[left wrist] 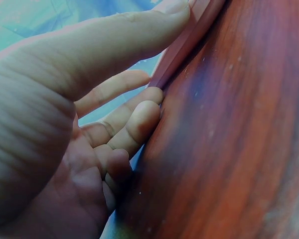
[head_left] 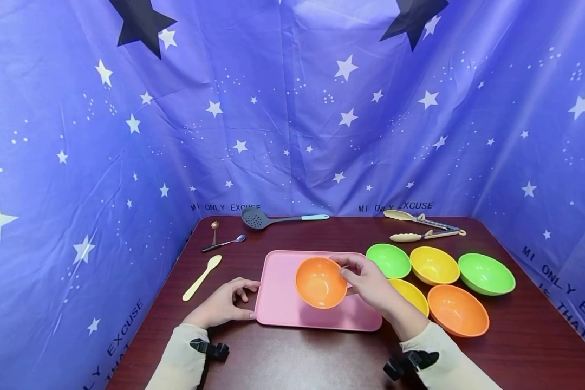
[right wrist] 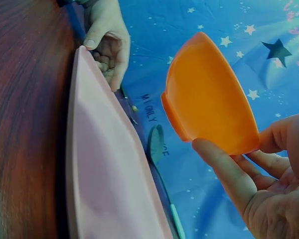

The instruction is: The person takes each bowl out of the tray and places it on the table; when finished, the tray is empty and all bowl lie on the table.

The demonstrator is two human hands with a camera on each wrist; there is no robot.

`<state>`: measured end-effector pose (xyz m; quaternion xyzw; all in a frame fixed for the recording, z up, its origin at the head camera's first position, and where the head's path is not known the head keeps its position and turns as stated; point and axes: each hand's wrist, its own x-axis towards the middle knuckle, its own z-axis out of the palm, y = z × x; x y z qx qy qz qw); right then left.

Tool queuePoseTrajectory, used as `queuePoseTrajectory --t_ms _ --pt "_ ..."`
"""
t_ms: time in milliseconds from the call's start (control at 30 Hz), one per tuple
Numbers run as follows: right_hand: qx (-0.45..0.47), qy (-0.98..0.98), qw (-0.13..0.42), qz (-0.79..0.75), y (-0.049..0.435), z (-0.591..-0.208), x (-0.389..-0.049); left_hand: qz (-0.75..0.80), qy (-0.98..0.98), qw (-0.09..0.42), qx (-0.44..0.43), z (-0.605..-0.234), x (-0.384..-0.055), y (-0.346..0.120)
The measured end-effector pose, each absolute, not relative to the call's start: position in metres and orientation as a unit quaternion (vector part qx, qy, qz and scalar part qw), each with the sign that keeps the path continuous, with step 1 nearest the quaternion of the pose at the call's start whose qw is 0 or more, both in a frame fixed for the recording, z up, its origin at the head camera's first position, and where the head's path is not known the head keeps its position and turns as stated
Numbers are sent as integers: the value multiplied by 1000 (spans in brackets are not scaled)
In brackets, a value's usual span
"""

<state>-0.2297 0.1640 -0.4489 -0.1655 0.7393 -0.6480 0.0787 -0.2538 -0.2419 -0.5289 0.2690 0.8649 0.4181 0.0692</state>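
My right hand (head_left: 372, 284) holds a small orange bowl (head_left: 320, 283) by its right side, thumb and fingers at the rim and the wall. In the right wrist view, the orange bowl (right wrist: 209, 94) is tilted and raised clear of the pink tray (right wrist: 107, 164). The pink tray (head_left: 278, 292) lies flat on the table below it. At its left edge rests my left hand (head_left: 226, 303), thumb by the near corner and index fingertip further up. In the left wrist view, the thumb (left wrist: 139, 37) touches the tray rim while the other fingers stay loosely bent.
Right of the tray stand green bowls (head_left: 486, 273), yellow bowls (head_left: 435, 265) and a larger orange bowl (head_left: 458, 310). Tongs (head_left: 426, 226) and a skimmer (head_left: 255, 218) lie at the back. A yellow spoon (head_left: 202, 278) and small spoons (head_left: 224, 242) lie left on the dark table (head_left: 273, 357).
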Motion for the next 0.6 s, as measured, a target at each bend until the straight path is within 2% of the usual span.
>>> queuePoseTrajectory --t_ms 600 --pt "-131 758 31 -639 231 -437 -207 421 861 66 279 -528 -254 -242"
